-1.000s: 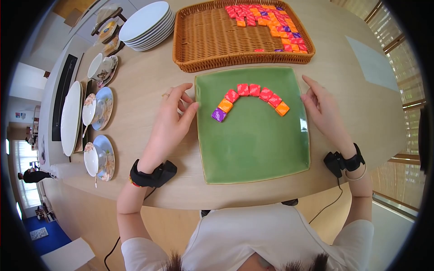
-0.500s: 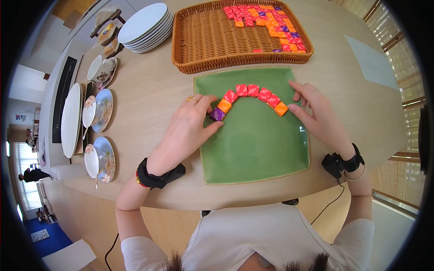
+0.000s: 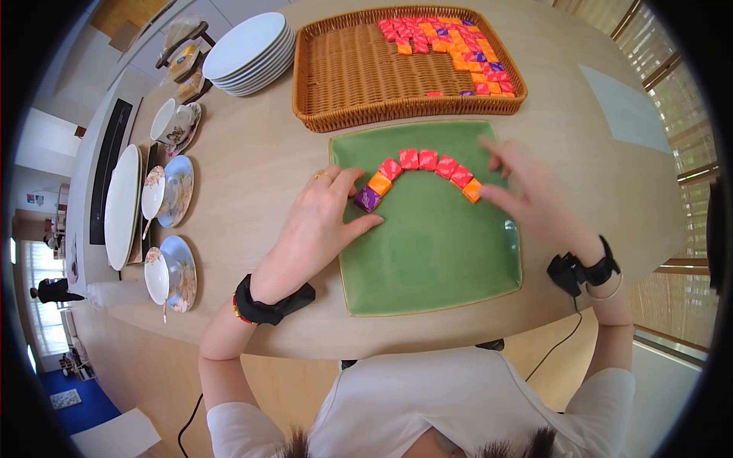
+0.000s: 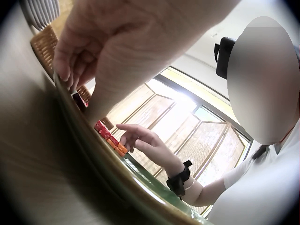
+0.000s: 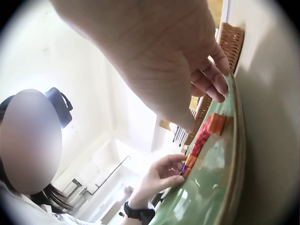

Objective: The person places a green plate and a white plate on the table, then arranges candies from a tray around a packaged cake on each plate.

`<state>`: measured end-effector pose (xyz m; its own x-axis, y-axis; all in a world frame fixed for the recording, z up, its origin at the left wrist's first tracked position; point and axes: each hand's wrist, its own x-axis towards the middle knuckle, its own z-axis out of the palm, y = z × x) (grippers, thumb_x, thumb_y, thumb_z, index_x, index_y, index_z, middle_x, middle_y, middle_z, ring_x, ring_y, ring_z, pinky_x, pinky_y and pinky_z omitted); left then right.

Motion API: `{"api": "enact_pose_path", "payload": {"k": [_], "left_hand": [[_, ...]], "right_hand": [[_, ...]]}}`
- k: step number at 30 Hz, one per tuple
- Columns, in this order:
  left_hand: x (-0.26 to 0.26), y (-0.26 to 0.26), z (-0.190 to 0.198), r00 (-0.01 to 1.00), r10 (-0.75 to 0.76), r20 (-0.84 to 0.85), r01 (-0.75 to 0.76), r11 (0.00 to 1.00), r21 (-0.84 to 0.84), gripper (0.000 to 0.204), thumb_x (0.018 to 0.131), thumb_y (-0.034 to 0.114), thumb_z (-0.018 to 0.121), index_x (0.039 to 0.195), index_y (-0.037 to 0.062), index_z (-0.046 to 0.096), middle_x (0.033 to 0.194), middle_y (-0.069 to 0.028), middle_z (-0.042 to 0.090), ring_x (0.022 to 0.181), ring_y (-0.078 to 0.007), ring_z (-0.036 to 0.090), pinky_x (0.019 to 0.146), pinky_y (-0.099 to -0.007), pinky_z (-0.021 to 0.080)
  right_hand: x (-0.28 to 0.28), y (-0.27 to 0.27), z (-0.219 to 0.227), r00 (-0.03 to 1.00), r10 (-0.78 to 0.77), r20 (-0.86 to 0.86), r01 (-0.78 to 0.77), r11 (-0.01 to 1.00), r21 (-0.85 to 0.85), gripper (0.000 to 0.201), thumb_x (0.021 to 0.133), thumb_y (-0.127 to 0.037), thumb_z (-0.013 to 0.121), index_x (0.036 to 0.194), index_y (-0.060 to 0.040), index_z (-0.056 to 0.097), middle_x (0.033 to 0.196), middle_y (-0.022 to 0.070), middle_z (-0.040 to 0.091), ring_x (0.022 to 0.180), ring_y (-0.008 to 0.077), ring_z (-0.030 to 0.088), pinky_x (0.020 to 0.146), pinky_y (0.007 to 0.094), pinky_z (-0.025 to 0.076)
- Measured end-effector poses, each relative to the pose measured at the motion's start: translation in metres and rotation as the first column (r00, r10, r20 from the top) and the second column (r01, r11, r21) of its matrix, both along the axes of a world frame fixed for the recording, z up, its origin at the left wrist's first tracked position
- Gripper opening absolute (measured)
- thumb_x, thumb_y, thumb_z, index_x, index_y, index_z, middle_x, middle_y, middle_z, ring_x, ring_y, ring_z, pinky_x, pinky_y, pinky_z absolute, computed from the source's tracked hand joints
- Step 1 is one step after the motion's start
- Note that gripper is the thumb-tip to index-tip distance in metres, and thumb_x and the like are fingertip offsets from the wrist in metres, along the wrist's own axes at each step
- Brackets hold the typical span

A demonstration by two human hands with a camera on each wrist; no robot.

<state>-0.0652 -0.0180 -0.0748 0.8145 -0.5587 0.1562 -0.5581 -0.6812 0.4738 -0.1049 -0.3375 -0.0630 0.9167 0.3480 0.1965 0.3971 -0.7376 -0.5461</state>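
Beside left hand [image 3: 314, 214], thumb spread, pinching nothing — purple square [image 3: 367, 200]: likely light, firm; pinch opposite sides. Right hand [image 3: 531, 187] loose, empty.

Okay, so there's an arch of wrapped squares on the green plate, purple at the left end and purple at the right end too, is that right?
Not quite: the right end is an orange square, as the head view shows. The purple square at the left end and the green plate are right.

Arc of packets [image 3: 427, 160] on plate [image 3: 427, 256], basket [image 3: 347, 65] behind, dish stack [image 3: 244, 49] left of basket.
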Motion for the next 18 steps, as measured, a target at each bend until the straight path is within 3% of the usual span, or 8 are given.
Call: {"api": "enact_pose_path", "payload": {"k": [3, 6, 8, 9, 11, 18], "left_hand": [[-0.001, 0.002, 0.006, 0.998, -0.015, -0.065, 0.011, 0.998, -0.066, 0.055, 0.079, 0.019, 0.084, 0.125, 0.0006, 0.060, 0.096, -0.0107, 0.061, 0.085, -0.0220, 0.059, 0.075, -0.0344, 0.052], [0.001, 0.002, 0.014, 0.979, 0.056, -0.195, -0.077, 0.992, -0.101, 0.052, 0.082, 0.024, 0.081, 0.120, -0.0036, 0.060, 0.096, -0.0126, 0.063, 0.086, -0.0284, 0.063, 0.079, -0.0374, 0.053], [0.005, 0.002, 0.012, 0.963, 0.061, -0.263, -0.108, 0.980, -0.168, 0.041, 0.089, 0.017, 0.074, 0.120, -0.0053, 0.059, 0.093, -0.0144, 0.063, 0.083, -0.0298, 0.063, 0.078, -0.0379, 0.052], [0.007, 0.003, 0.010, 0.963, 0.063, -0.261, -0.110, 0.980, -0.168, 0.041, 0.089, 0.017, 0.074, 0.120, -0.0053, 0.059, 0.093, -0.0144, 0.063, 0.083, -0.0298, 0.063, 0.078, -0.0379, 0.052], [0.008, 0.005, 0.009, 0.984, 0.003, -0.180, -0.039, 0.980, -0.195, 0.029, 0.094, 0.008, 0.065, 0.119, -0.0063, 0.059, 0.090, -0.0165, 0.063, 0.082, -0.0317, 0.063, 0.077, -0.0397, 0.051], [0.011, 0.007, 0.009, 0.979, -0.010, -0.206, -0.031, 0.980, -0.198, 0.025, 0.095, 0.003, 0.058, 0.118, -0.0068, 0.059, 0.091, -0.0185, 0.064, 0.085, -0.0344, 0.063, 0.078, -0.0415, 0.050]], "right_hand": [[0.039, -0.026, 0.008, 0.974, -0.111, 0.196, 0.105, 0.994, 0.038, 0.044, 0.092, -0.022, 0.072, 0.131, -0.0056, 0.058, 0.100, 0.0100, 0.063, 0.088, 0.0228, 0.061, 0.079, 0.0340, 0.051], [0.100, -0.056, 0.016, 0.956, -0.177, 0.234, 0.193, 0.980, -0.047, 0.028, 0.093, -0.020, 0.068, 0.115, -0.0027, 0.065, 0.099, 0.0119, 0.067, 0.086, 0.0233, 0.065, 0.078, 0.0337, 0.053], [0.135, -0.068, 0.016, 0.968, -0.143, 0.207, 0.185, 0.962, -0.200, 0.020, 0.093, -0.016, 0.067, 0.109, -0.0028, 0.068, 0.088, 0.0072, 0.067, 0.083, 0.0143, 0.062, 0.073, 0.0310, 0.049], [0.146, -0.069, 0.016, 0.968, -0.141, 0.208, 0.184, 0.963, -0.199, 0.020, 0.093, -0.016, 0.067, 0.109, -0.0028, 0.068, 0.088, 0.0072, 0.067, 0.083, 0.0143, 0.062, 0.073, 0.0310, 0.049], [0.163, -0.057, 0.022, 0.978, -0.196, -0.071, 0.171, 0.949, -0.266, 0.015, 0.092, -0.012, 0.066, 0.103, -0.0012, 0.066, 0.086, 0.0073, 0.067, 0.079, 0.0141, 0.063, 0.070, 0.0314, 0.051], [0.204, -0.060, -0.002, 0.980, -0.132, -0.150, 0.094, 0.967, -0.238, 0.016, 0.088, -0.012, 0.071, 0.096, -0.0013, 0.062, 0.083, 0.0053, 0.066, 0.076, 0.0128, 0.063, 0.068, 0.0293, 0.052]]}}
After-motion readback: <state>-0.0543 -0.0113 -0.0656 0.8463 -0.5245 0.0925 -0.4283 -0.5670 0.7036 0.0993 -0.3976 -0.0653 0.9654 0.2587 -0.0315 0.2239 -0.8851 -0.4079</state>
